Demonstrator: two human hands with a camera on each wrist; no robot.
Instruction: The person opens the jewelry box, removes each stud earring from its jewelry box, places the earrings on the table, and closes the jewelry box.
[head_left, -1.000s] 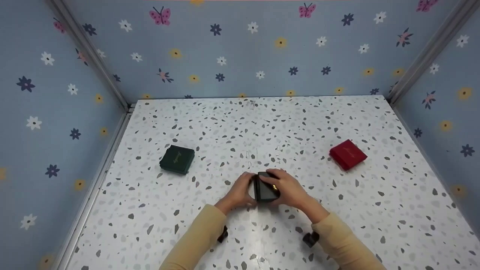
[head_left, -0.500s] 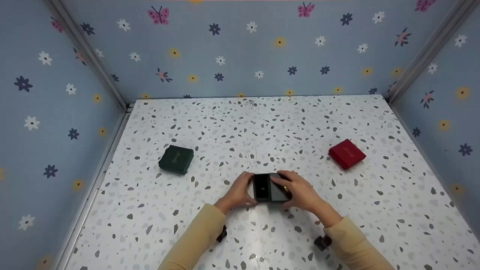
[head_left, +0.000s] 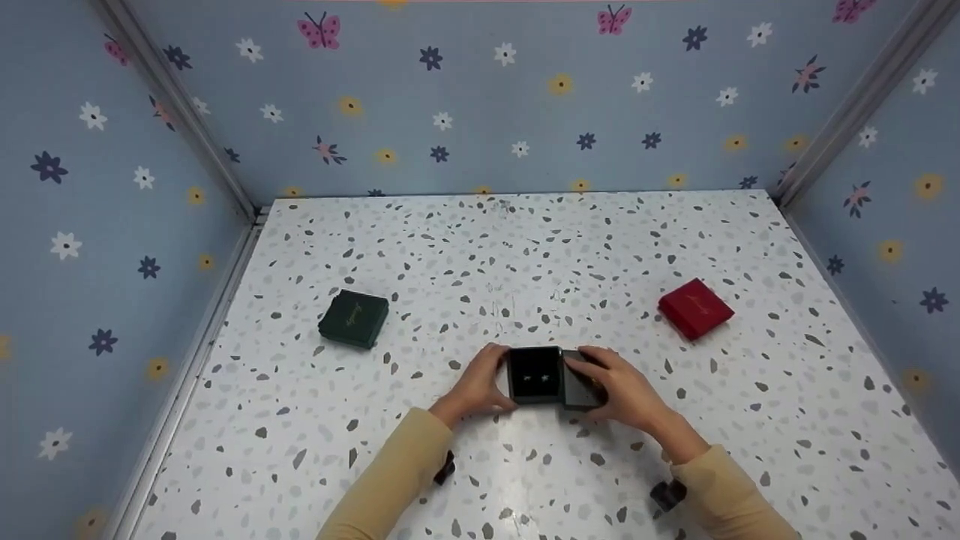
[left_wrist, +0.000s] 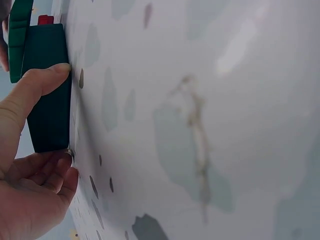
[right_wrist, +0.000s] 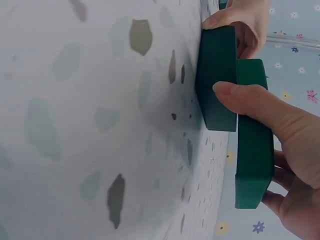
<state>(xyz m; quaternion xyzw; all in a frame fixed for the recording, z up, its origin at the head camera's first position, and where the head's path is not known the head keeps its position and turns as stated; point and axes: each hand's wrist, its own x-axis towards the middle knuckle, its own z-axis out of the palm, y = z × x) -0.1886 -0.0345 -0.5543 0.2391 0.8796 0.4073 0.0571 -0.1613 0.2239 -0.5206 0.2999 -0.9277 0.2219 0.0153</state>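
Observation:
A small dark green jewellery box base sits near the front middle of the table, its black lining showing a pair of small shiny earrings. My left hand grips the base, thumb on the near side and fingers round the far side. The box lid is in my right hand, held just right of the base with its left edge overlapping the base's right edge. From the right wrist view, the green lid stands higher than the base, offset along it; thumb and fingers pinch the lid from opposite sides.
Another dark green box with gold lettering lies shut at the left. A red box, also lettered, rests at the right, turned at an angle. Flowered blue panels border the speckled table at the back and sides.
My right hand has slid the lid rightward off the base, uncovering the black lining and the earrings. The left hand and the base have stayed in place.

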